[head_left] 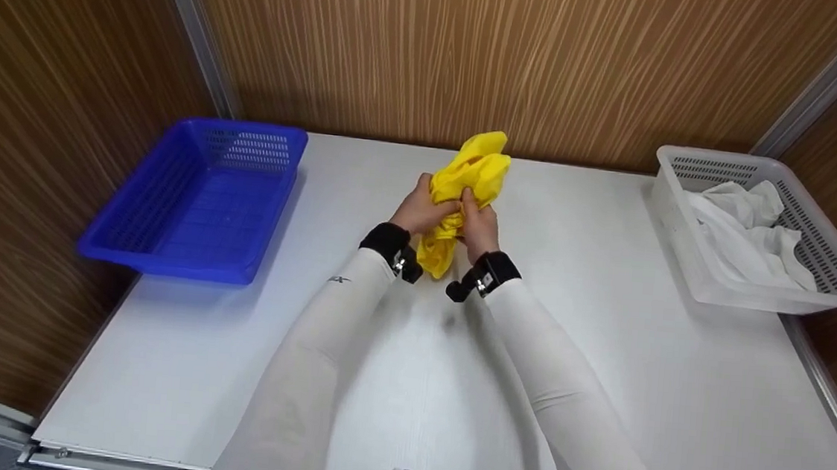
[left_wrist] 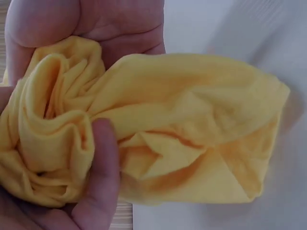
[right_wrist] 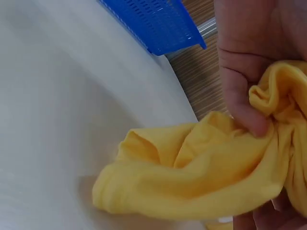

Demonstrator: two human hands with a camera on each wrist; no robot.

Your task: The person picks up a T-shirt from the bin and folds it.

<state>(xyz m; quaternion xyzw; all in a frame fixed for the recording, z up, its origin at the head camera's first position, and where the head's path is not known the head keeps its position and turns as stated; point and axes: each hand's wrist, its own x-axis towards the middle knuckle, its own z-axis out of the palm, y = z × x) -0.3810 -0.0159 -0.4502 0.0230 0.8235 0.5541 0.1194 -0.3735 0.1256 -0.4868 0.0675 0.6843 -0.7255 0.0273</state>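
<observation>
A bunched yellow cloth (head_left: 472, 168) is held up over the white table (head_left: 407, 383), near its back edge. My left hand (head_left: 419, 210) grips its gathered middle from the left. From the right, my right hand (head_left: 480, 229) grips the same part, thumb on top. Above the hands the cloth fans out in loose folds, and a shorter tail drops below them. In the left wrist view the yellow cloth (left_wrist: 201, 100) is crumpled between thumb and fingers, its loose end sticking out. A folded end of the cloth (right_wrist: 168, 187) hangs out of my hand in the right wrist view.
To the left stands a blue plastic basket (head_left: 184, 267) with nothing in it. At the right, a white plastic basket (head_left: 779, 299) holds crumpled white cloths (head_left: 743, 238). Wood-patterned panels (head_left: 432, 57) close off the table's back and sides.
</observation>
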